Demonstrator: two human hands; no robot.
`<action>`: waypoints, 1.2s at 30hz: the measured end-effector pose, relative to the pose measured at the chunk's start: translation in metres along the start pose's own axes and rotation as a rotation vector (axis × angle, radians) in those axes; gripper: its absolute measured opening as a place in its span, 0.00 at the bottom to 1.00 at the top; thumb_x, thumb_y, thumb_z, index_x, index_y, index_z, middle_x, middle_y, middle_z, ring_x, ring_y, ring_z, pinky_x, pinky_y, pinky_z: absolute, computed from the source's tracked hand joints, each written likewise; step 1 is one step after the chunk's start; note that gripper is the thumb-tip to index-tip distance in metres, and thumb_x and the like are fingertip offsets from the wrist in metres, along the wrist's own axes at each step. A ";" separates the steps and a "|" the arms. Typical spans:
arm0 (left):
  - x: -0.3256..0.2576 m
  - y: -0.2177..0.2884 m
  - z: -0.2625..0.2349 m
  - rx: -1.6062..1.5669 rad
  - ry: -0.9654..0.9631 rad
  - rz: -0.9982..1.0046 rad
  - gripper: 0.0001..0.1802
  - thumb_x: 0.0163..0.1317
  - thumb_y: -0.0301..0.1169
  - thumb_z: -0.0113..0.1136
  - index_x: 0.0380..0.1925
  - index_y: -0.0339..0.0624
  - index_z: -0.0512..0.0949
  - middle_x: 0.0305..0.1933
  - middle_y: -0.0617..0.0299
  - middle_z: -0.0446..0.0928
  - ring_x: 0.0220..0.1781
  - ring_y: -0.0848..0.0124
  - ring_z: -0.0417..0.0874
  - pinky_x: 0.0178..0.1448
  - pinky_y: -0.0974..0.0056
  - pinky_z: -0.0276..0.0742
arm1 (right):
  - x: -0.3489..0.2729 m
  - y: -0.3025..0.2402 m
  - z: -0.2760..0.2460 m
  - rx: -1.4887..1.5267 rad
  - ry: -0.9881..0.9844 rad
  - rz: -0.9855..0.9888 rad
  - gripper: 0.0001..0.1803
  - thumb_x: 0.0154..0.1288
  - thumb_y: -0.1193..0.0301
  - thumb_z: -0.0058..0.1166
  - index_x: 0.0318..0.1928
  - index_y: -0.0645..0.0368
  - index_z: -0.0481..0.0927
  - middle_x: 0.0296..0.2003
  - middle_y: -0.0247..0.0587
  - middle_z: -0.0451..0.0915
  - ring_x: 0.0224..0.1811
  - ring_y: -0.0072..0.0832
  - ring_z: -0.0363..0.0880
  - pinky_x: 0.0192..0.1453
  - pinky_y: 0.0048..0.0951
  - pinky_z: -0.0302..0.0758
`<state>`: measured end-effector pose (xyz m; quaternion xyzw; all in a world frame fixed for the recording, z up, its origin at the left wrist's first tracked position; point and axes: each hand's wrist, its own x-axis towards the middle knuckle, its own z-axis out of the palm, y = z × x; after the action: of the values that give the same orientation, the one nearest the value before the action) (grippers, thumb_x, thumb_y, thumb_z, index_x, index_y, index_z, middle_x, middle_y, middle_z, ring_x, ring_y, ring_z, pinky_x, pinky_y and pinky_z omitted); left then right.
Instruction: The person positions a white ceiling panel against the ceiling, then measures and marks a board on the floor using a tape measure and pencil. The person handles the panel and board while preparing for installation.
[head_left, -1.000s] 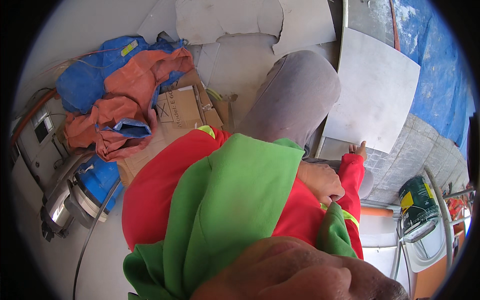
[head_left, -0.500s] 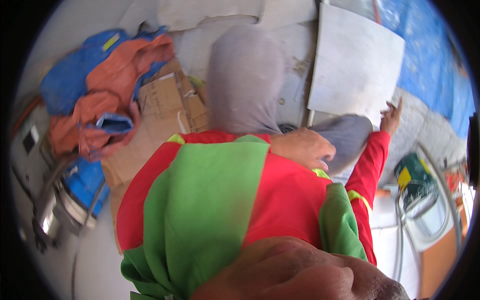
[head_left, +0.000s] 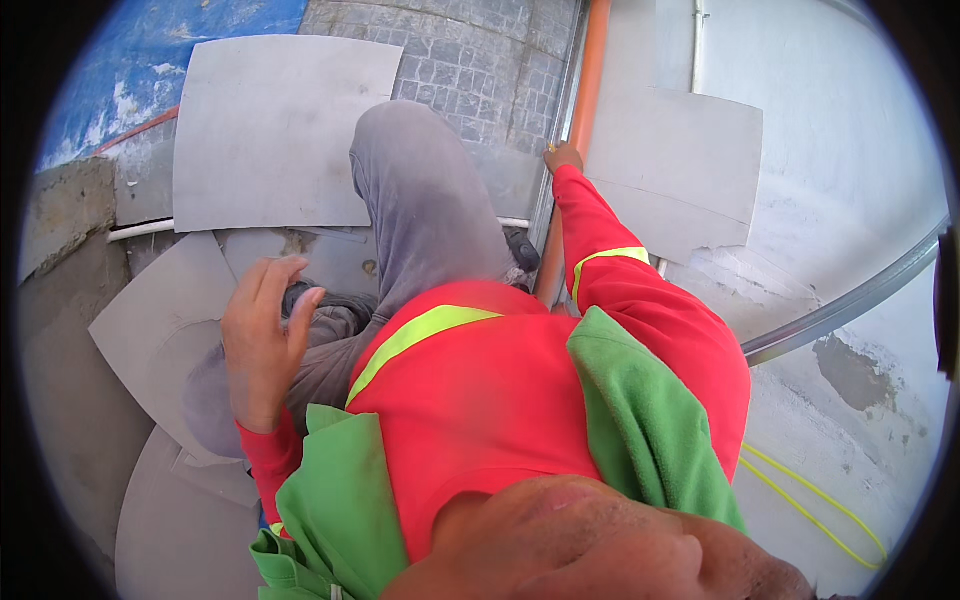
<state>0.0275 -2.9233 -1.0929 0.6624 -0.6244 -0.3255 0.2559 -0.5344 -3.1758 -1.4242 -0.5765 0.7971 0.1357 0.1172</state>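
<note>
We see a dusty grey concrete floor point(head_left: 850, 330) in bright daylight. Flat grey tiles point(head_left: 270, 130) lie on it, some cut with round edges. Small grey paving stones point(head_left: 470, 60) sit at the top. A blue sheet point(head_left: 150, 50) covers the top left corner. A yellow cord point(head_left: 810, 490) runs along the floor at the right.

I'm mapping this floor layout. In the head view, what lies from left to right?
Left hand → grey trouser leg → right hand on the orange pipe → broken grey tile → yellow cord.
</note>
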 end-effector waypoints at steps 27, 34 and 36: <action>0.076 -0.316 0.057 0.312 -0.063 -0.626 0.25 0.64 0.49 0.67 0.50 0.40 0.82 0.40 0.53 0.84 0.43 0.61 0.85 0.52 0.56 0.80 | -0.083 0.057 -0.004 0.608 0.248 -0.201 0.31 0.59 0.65 0.71 0.58 0.72 0.76 0.53 0.55 0.81 0.57 0.42 0.79 0.66 0.37 0.71; 0.062 -0.347 0.232 -1.135 0.792 -1.466 0.26 0.69 0.39 0.57 0.66 0.50 0.70 0.67 0.56 0.75 0.68 0.55 0.76 0.67 0.36 0.69 | -0.188 0.097 -0.048 0.727 0.073 -0.177 0.23 0.64 0.69 0.66 0.55 0.70 0.77 0.45 0.47 0.80 0.49 0.33 0.78 0.59 0.34 0.73; 0.049 -0.358 0.268 -1.254 0.756 -1.506 0.23 0.69 0.35 0.54 0.64 0.51 0.71 0.67 0.58 0.74 0.67 0.56 0.77 0.67 0.36 0.70 | -0.214 0.103 -0.058 0.725 0.045 -0.165 0.22 0.65 0.70 0.65 0.54 0.70 0.77 0.45 0.46 0.81 0.48 0.33 0.78 0.58 0.34 0.74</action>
<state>0.0629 -2.9222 -1.5414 0.6869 0.3500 -0.4376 0.4628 -0.5678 -2.9754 -1.2877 -0.5627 0.7467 -0.1780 0.3067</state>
